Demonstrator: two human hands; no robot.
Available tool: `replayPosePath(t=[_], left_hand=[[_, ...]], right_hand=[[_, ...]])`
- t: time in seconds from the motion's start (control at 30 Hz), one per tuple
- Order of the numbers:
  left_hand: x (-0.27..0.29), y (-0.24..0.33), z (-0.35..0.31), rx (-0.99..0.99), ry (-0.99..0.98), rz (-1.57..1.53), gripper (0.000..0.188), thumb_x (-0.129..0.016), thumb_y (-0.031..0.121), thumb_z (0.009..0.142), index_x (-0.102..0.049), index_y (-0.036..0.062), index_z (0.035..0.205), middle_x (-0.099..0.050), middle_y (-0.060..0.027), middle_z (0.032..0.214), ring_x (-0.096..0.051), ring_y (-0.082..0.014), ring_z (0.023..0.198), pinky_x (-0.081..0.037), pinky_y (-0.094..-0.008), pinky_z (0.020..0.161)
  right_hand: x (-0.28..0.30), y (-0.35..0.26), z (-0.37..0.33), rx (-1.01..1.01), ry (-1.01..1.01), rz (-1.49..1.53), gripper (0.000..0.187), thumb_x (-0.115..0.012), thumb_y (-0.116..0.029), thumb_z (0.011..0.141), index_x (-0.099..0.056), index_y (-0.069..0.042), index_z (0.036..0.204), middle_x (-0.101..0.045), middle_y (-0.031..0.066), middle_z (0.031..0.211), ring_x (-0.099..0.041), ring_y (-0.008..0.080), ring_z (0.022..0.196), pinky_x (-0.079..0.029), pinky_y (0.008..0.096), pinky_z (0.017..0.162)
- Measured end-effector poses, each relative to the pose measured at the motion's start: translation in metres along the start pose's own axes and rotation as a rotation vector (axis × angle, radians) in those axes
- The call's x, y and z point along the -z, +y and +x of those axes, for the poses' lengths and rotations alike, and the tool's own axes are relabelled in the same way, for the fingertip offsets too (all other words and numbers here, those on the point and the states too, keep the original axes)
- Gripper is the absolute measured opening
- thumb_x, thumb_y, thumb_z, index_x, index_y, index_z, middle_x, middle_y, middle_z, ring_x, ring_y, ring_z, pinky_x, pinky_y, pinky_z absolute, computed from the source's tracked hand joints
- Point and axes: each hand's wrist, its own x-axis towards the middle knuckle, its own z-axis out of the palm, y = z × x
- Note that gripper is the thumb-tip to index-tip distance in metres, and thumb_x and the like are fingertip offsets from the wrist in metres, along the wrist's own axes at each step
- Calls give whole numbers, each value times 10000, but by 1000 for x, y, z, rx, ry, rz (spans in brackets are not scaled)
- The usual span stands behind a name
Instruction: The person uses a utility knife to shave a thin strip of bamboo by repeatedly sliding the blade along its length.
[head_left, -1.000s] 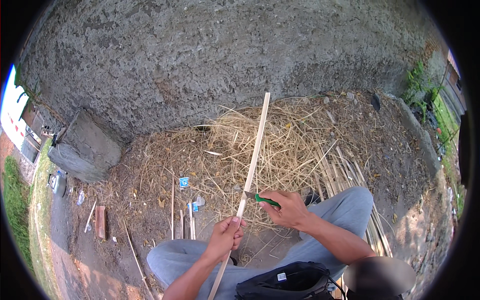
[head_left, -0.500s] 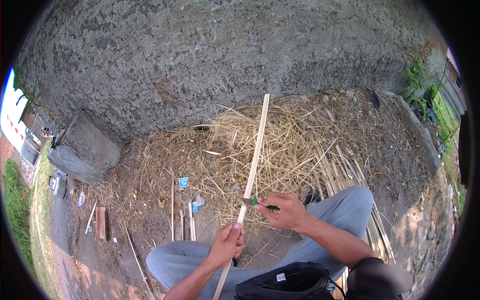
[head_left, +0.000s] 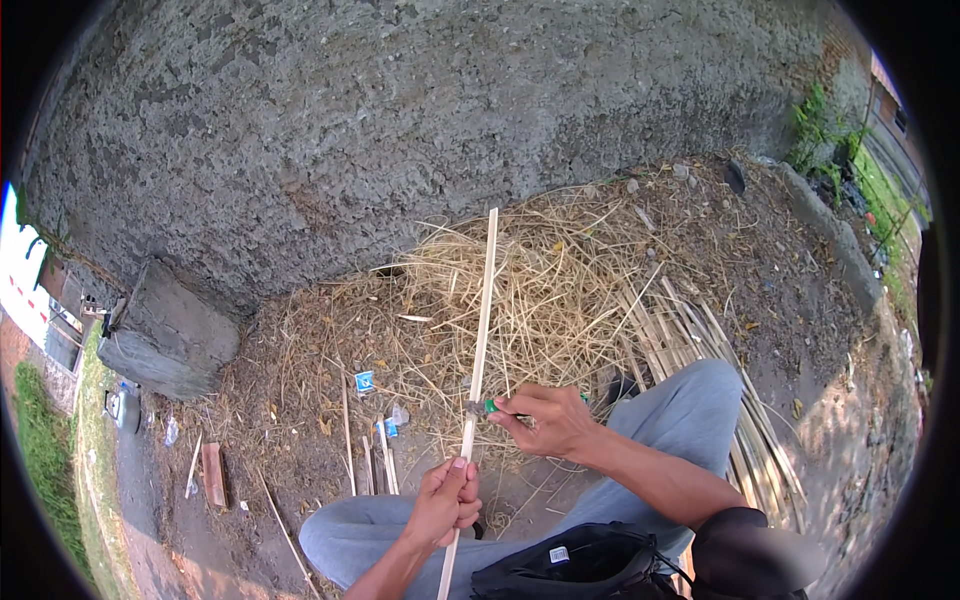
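Note:
A long, pale bamboo strip [head_left: 482, 330] runs from my lap up toward the wall, tilted slightly to the right at its far end. My left hand [head_left: 447, 502] is closed around its lower part, thumb along the top. Just above, my right hand [head_left: 545, 418] grips a green-handled knife [head_left: 490, 405], much of the handle hidden in the fingers. Its short dark blade lies across the strip and touches it. Beyond both hands spreads a heap of thin bamboo shavings [head_left: 540, 285].
A rough grey wall [head_left: 400, 130] rises behind the shavings. Split bamboo strips [head_left: 690, 340] lie beside my right knee. At left stand a concrete block [head_left: 175, 330] and a kettle [head_left: 124, 408]; a brick [head_left: 214, 474] lies nearer. A black bag [head_left: 570, 565] rests on my lap.
The view has shifted a little. Both hands still hold the strip and the knife; the strip's far end now appears lower and further left, and the blade remains against the strip.

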Motion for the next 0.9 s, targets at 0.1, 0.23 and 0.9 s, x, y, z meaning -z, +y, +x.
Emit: replayPosePath(t=[0.1,0.23,0.9], left_hand=[[-4,-1,1,-32,12,24,256,-372,273,1058,-447,73,917,-305,41,624,-242,-30,428,-187,-229,376],[-11,-6,-2,-112,79,163,267,-366,292,1059,-447,79,921,-301,41,624,-234,-27,434,-182,-227,380],[-17,-29,-50,33,54,127,262,-389,237,1054,-488,27,932,-349,26,608,-296,-37,440,-244,-229,386]], right_hand=[[-2,5,0,0,10,23,162,-739,-294,816,-734,-143,875,-647,6,673,-565,182,444,-401,305,360],[-3,4,0,-12,12,14,163,-733,-299,823,-731,-141,864,-651,7,679,-567,180,446,-399,308,359],[9,60,26,-231,243,-90,152,-739,-261,817,-721,-111,830,-698,63,732,-587,217,463,-413,338,390]])
